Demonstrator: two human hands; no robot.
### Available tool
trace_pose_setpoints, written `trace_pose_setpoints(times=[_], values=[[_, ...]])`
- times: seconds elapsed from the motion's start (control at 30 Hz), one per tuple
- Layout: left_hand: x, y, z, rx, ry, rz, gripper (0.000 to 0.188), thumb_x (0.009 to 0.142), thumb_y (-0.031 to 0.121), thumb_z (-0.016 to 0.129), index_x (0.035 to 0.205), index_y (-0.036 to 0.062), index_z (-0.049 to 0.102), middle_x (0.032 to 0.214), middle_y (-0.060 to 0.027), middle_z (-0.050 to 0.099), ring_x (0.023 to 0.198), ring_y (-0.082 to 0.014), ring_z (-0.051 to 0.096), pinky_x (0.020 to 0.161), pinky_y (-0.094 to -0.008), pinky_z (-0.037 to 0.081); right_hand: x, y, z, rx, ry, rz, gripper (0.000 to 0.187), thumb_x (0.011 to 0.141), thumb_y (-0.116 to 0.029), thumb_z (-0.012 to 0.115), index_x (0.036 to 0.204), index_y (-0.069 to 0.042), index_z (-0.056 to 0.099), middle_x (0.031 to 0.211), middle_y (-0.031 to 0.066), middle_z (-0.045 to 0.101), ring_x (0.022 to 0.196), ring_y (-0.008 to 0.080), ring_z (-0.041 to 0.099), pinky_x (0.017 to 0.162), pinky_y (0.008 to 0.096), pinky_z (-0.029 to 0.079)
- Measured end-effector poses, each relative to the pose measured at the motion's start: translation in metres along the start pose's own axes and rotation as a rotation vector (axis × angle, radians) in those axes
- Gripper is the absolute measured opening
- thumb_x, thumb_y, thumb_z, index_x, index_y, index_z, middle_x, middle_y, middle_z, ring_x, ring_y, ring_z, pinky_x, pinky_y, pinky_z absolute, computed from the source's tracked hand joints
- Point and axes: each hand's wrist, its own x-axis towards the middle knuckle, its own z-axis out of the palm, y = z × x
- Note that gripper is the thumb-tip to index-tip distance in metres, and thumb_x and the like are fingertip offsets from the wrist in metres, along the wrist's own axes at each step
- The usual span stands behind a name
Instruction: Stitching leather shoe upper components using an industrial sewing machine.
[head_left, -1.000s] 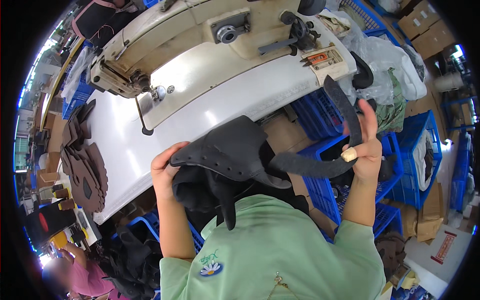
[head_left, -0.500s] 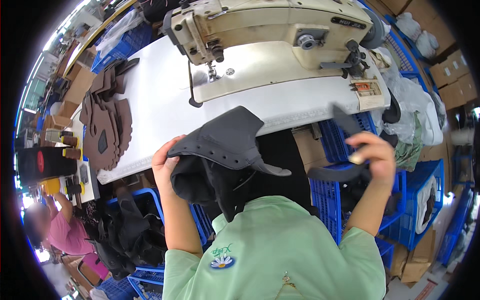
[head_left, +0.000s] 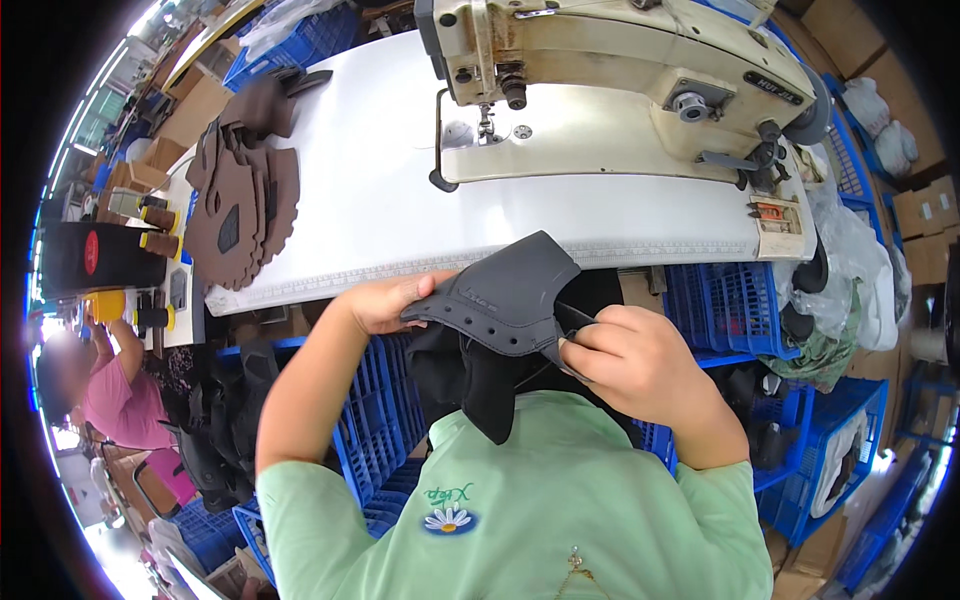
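A black shoe upper (head_left: 512, 292) with a row of eyelet holes is held up over my lap, just in front of the table edge. My left hand (head_left: 392, 300) pinches its left edge, thumb on top. At its right end my right hand (head_left: 632, 358) has its fingers closed together, gripping a narrow black strip (head_left: 572, 318) against the upper's edge. The fingers hide most of that strip. A soft black lining flap (head_left: 488, 392) hangs below the upper toward my shirt.
A sewing machine (head_left: 610, 70) stands on the white table (head_left: 380, 220). Brown cut pieces (head_left: 240, 200) are stacked at the table's left, near thread spools (head_left: 160, 243). Blue crates (head_left: 715, 300) flank me on both sides. A person in pink (head_left: 125, 395) is at far left.
My right hand has come in from the right with the dark strip and now meets the upper's right end. The upper has turned and shifted slightly right; the view has shifted left.
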Motion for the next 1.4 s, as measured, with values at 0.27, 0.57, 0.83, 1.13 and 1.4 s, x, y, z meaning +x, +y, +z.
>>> trace_pose_setpoints(times=[0.27,0.57,0.83,1.13,1.4], values=[[0.026,0.011,0.015,-0.076,-0.163,-0.057,0.114,0.069,0.05,0.085,0.151,-0.0057,0.028,0.145,-0.0192,0.046,0.135,-0.0274,0.043,0.115,-0.0406,0.032,0.0,0.002,0.001,0.038,-0.005,0.002,0.02,0.076,-0.009,0.071,0.097,-0.008,0.07,0.068,0.0016,0.049,0.063,0.0193,0.053,0.054,0.033,0.045],[0.022,0.037,0.034,-0.139,0.056,0.028,0.107,0.062,0.023,0.091,0.149,-0.0032,0.034,0.139,-0.016,0.052,0.128,-0.0259,0.05,0.112,-0.0412,0.036,0.009,0.004,0.001,0.051,0.044,0.109,0.03,0.069,-0.006,0.076,0.099,-0.009,0.075,0.068,0.0001,0.055,0.059,0.0188,0.051,0.049,0.0318,0.041],[0.0,0.088,0.042,0.083,0.575,0.147,0.053,0.073,0.011,0.085,0.119,-0.0039,0.063,0.104,-0.0111,0.071,0.094,-0.021,0.068,0.09,-0.0338,0.053,0.031,-0.002,0.025,0.415,0.132,0.442,0.019,0.089,-0.021,0.067,0.09,-0.003,0.064,0.064,0.0108,0.059,0.06,0.0317,0.06,0.055,0.0402,0.047],[0.044,0.129,-0.044,0.292,0.82,-0.134,0.049,0.077,0.021,0.082,0.113,-0.0086,0.065,0.098,-0.0157,0.072,0.082,-0.022,0.071,0.079,-0.0332,0.057,0.033,0.049,0.011,0.452,0.432,0.672,0.033,0.091,0.002,0.062,0.124,-0.001,0.066,0.113,0.0118,0.069,0.086,0.0137,0.066,0.074,0.0271,0.053],[0.083,0.113,-0.063,0.608,0.874,-0.204,0.048,0.072,0.024,0.085,0.107,-0.0051,0.07,0.089,-0.0121,0.073,0.075,-0.0215,0.069,0.071,-0.0331,0.055,0.083,0.078,0.044,1.109,0.568,0.683,0.035,0.093,0.003,0.057,0.128,0.003,0.061,0.109,0.0126,0.069,0.08,0.0169,0.07,0.071,0.0271,0.057]])
